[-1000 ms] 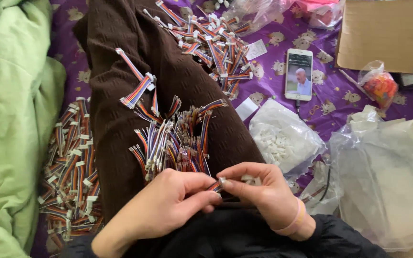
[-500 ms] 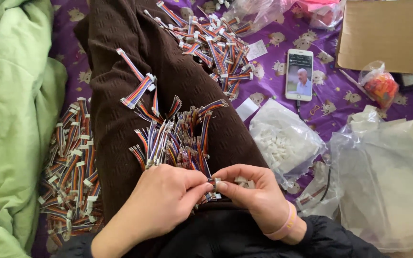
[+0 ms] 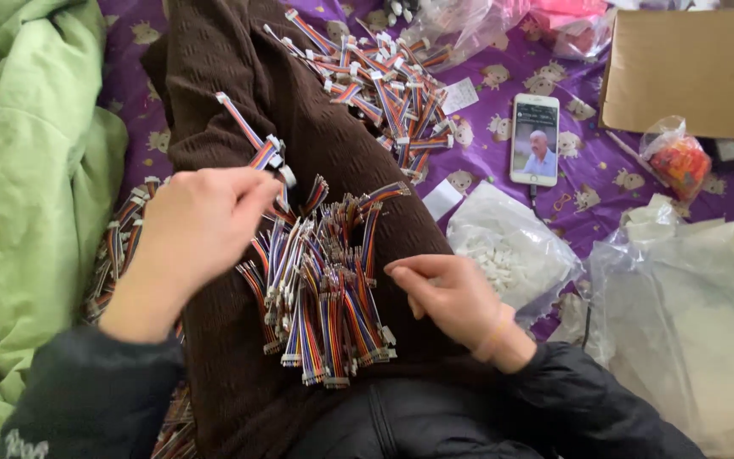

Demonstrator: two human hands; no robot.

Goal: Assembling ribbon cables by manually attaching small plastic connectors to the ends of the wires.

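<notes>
A heap of short multicoloured ribbon cables (image 3: 324, 289) with white plugs lies on a brown knitted cloth (image 3: 299, 127) over my lap. My left hand (image 3: 197, 229) is lifted to the upper left of the heap. Its fingertips pinch at a ribbon cable with a white plug (image 3: 284, 174), next to another cable (image 3: 243, 132) lying on the cloth. My right hand (image 3: 452, 293) rests at the heap's right edge with the fingers curled and thumb against forefinger. Nothing shows between them.
More cables lie in a far pile (image 3: 384, 76) and a left pile (image 3: 120, 246). A clear bag of white plugs (image 3: 503, 246), a phone (image 3: 534, 138), a cardboard box (image 3: 681, 68), a small orange bag (image 3: 680, 161), a large plastic bag (image 3: 698, 314) and a green blanket (image 3: 18, 170) surround me.
Both hands were joined low over my lap, working one cable end. My left hand has since swung up and left to the single cables; my right hand stays by the heap.
</notes>
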